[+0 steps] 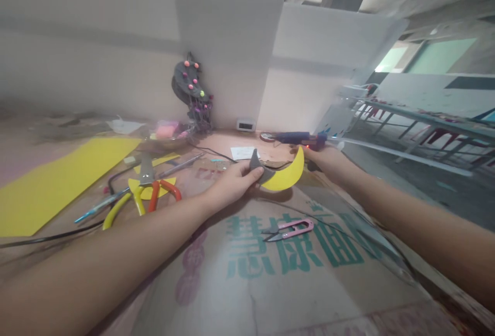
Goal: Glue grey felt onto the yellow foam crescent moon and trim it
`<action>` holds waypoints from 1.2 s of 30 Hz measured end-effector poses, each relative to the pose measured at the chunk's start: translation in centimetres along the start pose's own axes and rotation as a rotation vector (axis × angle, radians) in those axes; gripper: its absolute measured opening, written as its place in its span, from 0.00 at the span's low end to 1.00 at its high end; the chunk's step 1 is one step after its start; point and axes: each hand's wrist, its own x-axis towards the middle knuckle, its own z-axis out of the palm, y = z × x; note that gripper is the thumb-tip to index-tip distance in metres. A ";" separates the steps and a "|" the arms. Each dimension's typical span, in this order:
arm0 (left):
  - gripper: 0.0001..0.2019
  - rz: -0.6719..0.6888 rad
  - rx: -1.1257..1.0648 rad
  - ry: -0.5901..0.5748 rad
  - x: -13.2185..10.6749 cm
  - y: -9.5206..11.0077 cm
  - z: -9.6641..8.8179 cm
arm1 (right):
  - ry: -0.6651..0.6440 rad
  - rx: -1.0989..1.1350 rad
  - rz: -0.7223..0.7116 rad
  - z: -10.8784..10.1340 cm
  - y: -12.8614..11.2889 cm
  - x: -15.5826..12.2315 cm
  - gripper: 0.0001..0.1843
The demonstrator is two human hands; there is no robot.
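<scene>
While the left hand point(244, 175) pinches the crescent point(285, 176) at its grey end, thumb and fingers pressed together on it, the crescent is up beyond the snips point(291, 233), its yellow horn curving upward. The right hand point(314, 156), beyond the snips and to their right, is at the blue glue gun point(296, 138), where a small red light glows; blur and angle hide how far its fingers close, so I cannot tell whether it grips the gun. Under the snips spreads cardboard point(216, 300) printed with green characters. Left of the snips lie pliers point(146, 175) with yellow and red handles, a blue pen point(101, 205) and, farthest left, a yellow sheet point(69, 176). Well beyond the snips are a white card point(243, 153), a small display point(245, 125) and, to the left, a dark ornament point(189, 85) dotted with coloured balls
</scene>
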 end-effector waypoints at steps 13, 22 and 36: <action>0.13 -0.029 0.071 0.013 0.3 -0.3 -0.1 | -0.266 -0.250 -0.028 7.3 1.2 6.7 0.12; 0.25 0.038 -0.151 0.159 0.4 -0.4 -0.1 | -0.240 -0.411 -0.125 2.4 0.7 5.6 0.19; 0.12 0.111 0.054 0.195 0.5 -0.7 -0.2 | -0.494 -0.525 -0.318 2.6 -2.3 -6.7 0.17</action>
